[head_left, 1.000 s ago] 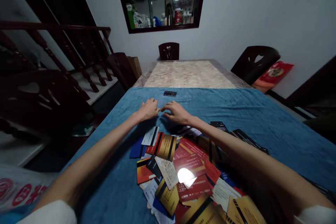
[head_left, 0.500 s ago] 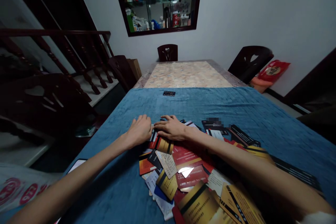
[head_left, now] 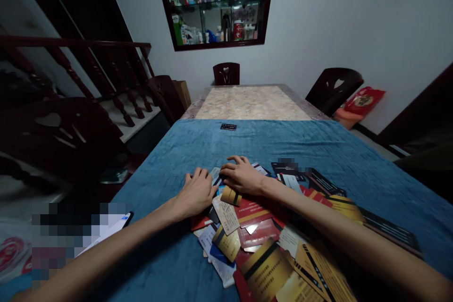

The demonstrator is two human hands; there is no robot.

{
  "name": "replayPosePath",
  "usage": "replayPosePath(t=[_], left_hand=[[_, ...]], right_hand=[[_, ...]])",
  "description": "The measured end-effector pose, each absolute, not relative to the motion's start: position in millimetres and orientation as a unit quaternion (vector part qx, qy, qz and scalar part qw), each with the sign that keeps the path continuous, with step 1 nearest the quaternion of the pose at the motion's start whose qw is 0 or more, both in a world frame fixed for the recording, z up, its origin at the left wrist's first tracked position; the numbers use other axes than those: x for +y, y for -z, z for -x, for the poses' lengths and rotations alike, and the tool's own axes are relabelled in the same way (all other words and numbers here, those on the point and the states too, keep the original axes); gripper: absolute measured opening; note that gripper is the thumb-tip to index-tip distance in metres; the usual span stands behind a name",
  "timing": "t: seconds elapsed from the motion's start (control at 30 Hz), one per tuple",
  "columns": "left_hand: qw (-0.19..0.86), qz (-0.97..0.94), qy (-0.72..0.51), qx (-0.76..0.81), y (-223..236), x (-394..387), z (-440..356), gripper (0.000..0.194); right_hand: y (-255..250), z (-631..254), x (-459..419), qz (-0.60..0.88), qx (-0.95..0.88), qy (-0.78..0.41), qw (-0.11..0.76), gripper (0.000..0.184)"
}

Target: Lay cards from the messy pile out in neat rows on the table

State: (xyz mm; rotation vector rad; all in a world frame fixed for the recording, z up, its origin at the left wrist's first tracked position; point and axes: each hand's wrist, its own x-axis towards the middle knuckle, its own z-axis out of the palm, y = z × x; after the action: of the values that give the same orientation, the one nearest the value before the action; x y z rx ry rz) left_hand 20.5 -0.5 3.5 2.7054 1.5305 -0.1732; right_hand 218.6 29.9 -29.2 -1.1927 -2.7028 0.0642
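A heap of plastic cards (head_left: pixel 262 240) in red, gold, black, white and blue lies on the blue cloth (head_left: pixel 170 165) in front of me. My left hand (head_left: pixel 196 193) rests palm down on the heap's left edge, its fingers lying flat over cards. My right hand (head_left: pixel 244 175) lies on the far side of the heap, fingers bent and pressed onto cards there. The two hands are close together, almost touching. A single black card (head_left: pixel 228 127) lies alone farther up the cloth.
The blue cloth covers the near part of a long table (head_left: pixel 251 101) with a marbled top. Dark wooden chairs (head_left: pixel 225 73) stand at the far end and both sides. A stair railing (head_left: pixel 88 66) is on the left. A phone (head_left: pixel 113 226) lies near my left elbow.
Both hands have drawn back toward me from the bare cloth onto the card heap. The cards have shifted and bunched closer under them.
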Motion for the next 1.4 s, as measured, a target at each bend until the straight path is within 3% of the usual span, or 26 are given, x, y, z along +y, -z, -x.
replayPosePath(t=[0.5,0.9,1.2,1.4], left_hand=[[0.062,-0.890,0.008,0.452,0.3,4.8,-26.4,0.024],[0.112,-0.905,-0.086,0.401,2.7,16.4,-17.2,0.029],[0.118,-0.885,-0.135,0.430,-1.6,37.9,-16.5,0.033],[0.105,-0.881,-0.163,0.432,4.1,48.4,-17.7,0.035]], right_hand=[[24.7,-228.3,34.6,0.401,-0.905,-0.085,0.115,0.036],[27.6,-231.6,37.9,0.390,-0.903,-0.066,0.165,0.026],[34.3,-230.5,40.6,0.441,-0.873,-0.052,0.200,0.028],[38.3,-225.3,39.2,0.483,-0.845,-0.058,0.223,0.041]])
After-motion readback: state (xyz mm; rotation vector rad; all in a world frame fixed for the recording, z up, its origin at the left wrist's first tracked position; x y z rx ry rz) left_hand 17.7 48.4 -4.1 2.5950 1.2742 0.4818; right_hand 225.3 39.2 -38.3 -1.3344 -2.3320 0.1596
